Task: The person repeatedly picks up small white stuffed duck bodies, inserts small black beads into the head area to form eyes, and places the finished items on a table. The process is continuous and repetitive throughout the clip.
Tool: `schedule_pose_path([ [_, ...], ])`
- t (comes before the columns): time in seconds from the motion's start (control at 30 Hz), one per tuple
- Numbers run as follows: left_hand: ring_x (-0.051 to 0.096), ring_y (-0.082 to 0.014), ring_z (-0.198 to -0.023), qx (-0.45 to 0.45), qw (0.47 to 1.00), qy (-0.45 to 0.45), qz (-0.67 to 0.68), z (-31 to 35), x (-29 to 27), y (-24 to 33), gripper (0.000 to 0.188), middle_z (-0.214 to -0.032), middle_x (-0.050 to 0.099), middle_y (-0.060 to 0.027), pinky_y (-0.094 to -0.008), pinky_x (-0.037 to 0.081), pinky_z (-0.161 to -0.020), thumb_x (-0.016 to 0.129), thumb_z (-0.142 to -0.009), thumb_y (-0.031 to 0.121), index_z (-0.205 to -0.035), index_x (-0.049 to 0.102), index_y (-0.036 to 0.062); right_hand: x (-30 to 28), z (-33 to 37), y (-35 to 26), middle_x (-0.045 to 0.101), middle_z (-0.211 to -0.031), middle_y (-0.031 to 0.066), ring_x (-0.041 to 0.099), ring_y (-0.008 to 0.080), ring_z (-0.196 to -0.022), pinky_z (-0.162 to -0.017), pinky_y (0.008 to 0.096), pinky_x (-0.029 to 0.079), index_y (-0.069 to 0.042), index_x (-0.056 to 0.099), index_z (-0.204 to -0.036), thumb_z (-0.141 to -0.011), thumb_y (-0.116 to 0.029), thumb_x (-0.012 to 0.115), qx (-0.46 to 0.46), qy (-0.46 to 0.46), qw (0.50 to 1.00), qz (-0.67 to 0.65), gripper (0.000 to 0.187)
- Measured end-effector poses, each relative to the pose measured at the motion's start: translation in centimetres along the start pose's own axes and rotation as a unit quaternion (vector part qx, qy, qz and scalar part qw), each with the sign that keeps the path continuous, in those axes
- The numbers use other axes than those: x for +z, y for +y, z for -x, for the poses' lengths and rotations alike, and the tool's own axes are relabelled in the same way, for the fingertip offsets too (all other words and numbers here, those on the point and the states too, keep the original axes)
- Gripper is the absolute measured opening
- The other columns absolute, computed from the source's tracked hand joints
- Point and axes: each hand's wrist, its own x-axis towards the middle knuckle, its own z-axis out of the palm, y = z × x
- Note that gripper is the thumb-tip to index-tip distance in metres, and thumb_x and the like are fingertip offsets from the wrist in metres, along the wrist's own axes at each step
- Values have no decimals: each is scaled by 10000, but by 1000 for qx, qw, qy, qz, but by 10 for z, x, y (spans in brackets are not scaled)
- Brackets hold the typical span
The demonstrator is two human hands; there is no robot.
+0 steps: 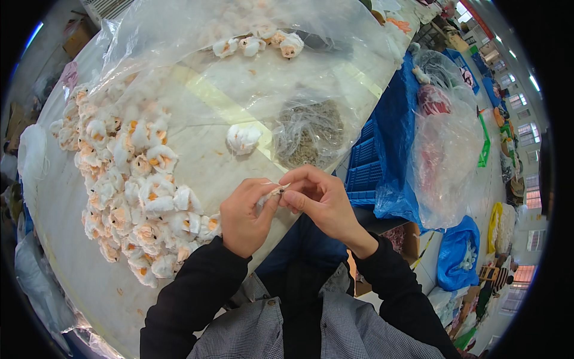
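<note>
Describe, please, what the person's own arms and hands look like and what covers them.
Long, plain black fabric sleeves cover both arms down to the wrists. The left hand and right hand are bare, without gloves. Over the torso is a grey, finely checked fabric garment.

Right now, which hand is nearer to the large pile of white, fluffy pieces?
Left. The left hand is beside the pile at its right edge; the right hand is farther right.

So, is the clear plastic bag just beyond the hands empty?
No, not empty: a grey-brown, crumbly-looking mass shows through the clear plastic bag. How full, I cannot tell.
</note>
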Motion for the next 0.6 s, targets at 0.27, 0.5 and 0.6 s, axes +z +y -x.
schedule_pose_path([
  [0.27,504,-59,-621,23,1000,-1,-20,-1,0,2,171,-1063,731,-94,-239,379,-540,741,-919,-15,-1089,755,-1,-2,2,6,750,-929,49,668,80,-815,-719,235,520,0,661,-1196,-1010,-99,718,6,13,999,-45,218],
  [0.5,666,-172,-783,24,999,-14,-37,-2,-1,4,154,-1063,727,-119,-270,487,-643,734,-912,-15,-1066,742,-7,7,7,-4,748,-924,75,688,108,-810,-688,267,542,4,706,-1067,-978,-55,720,-43,71,981,175,108],
  [0.6,697,-246,-805,60,996,-13,-65,-1,0,2,153,-1066,718,-139,-302,523,-665,722,-906,-17,-1058,717,-5,9,7,-4,730,-925,91,696,152,-792,-691,284,549,7,718,-993,-941,-23,723,-141,72,940,301,60],
])
